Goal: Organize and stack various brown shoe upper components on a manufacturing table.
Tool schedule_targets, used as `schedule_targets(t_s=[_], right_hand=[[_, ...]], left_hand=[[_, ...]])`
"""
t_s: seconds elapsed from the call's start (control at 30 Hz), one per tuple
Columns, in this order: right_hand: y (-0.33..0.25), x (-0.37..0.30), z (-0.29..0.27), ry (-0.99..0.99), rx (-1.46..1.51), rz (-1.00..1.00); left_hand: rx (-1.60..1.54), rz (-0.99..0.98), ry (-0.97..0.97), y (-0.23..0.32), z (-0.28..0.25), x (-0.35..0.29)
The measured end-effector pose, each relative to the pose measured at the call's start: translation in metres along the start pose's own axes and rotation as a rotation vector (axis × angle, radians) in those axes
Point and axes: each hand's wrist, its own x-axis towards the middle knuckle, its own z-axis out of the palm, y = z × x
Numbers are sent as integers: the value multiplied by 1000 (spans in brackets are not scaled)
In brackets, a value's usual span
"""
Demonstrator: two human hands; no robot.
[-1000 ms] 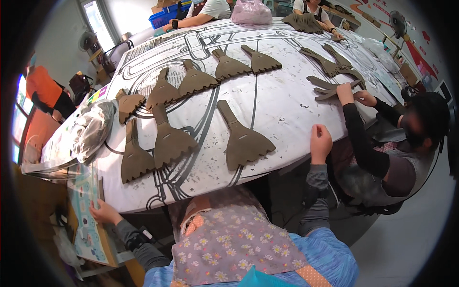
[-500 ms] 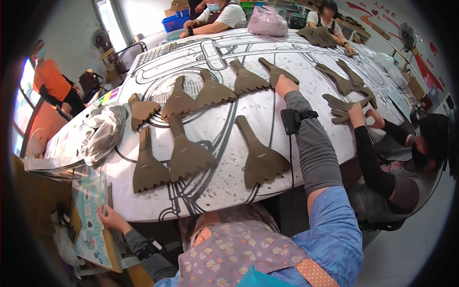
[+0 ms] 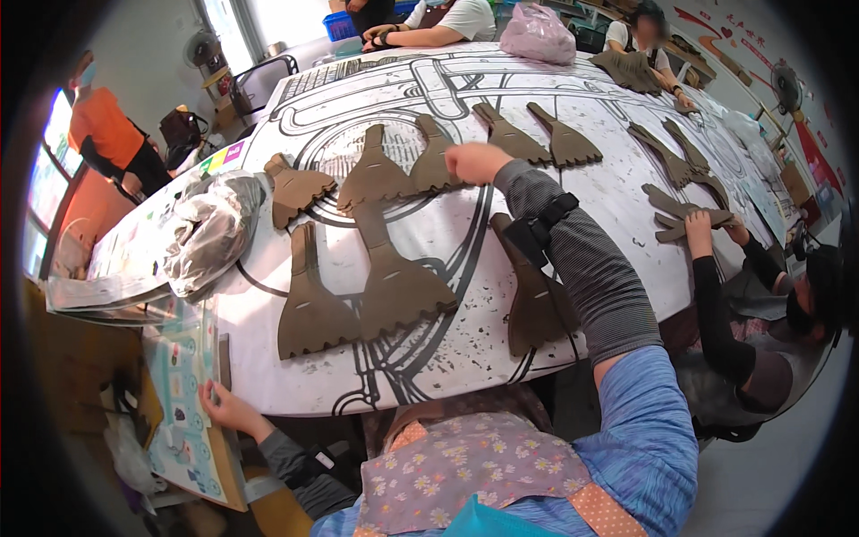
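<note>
- Stretched the right hand [image 3: 480, 164] out across the white-covered table [image 3: 483, 376], fingers bent inward, at the right edge of a brown fan-shaped piece [image 3: 434, 159], third from the left among five in the far row.
- Could not tell pinching from mere touching there, because of hidden fingertips.
- Held the left hand [image 3: 234, 412] low at the left, fingers curled, beside a board [image 3: 227, 465] with a pale blue printed sheet [image 3: 183, 430]; could not tell gripping from resting.
- Passed the right forearm [image 3: 595, 277], in a striped grey sleeve with a black strapped device [image 3: 528, 240], above the near-right piece [image 3: 530, 313], hiding part of it.
- Had two near-left pieces [image 3: 313, 313] side by side, with wavy lower edges toward the body.
- Had a crumpled grey plastic bag [image 3: 210, 233] at the table's left edge and a pink bag [image 3: 539, 34] at its far side.
- Had a co-worker's hand [image 3: 698, 231] at the right, on forked brown strips [image 3: 671, 215].
</note>
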Motion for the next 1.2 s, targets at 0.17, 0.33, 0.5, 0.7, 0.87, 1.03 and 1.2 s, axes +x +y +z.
schedule_targets(t_s=[0.17,0.33,0.5,0.7,0.87,1.03,1.2], right_hand=[[-31,28,3,124,-251,-106],[-94,61,33,-21,-13,-245],[-159,93,47,30,-221,-288],[-197,128,105,9,-126,-354],[-222,115,93,-8,-55,-464],[-238,35,77,-145,31,-761],[-224,-21,74,-156,-95,-725]], left_hand=[[-80,-38,-18,7,6,-2],[-29,20,-4,-1,-5,-1],[-113,-61,11,14,0,-5],[-96,-50,-17,17,2,-7],[-116,-31,-24,19,-2,-8],[-98,32,-25,23,0,-7],[-55,54,-66,12,-2,-8]])
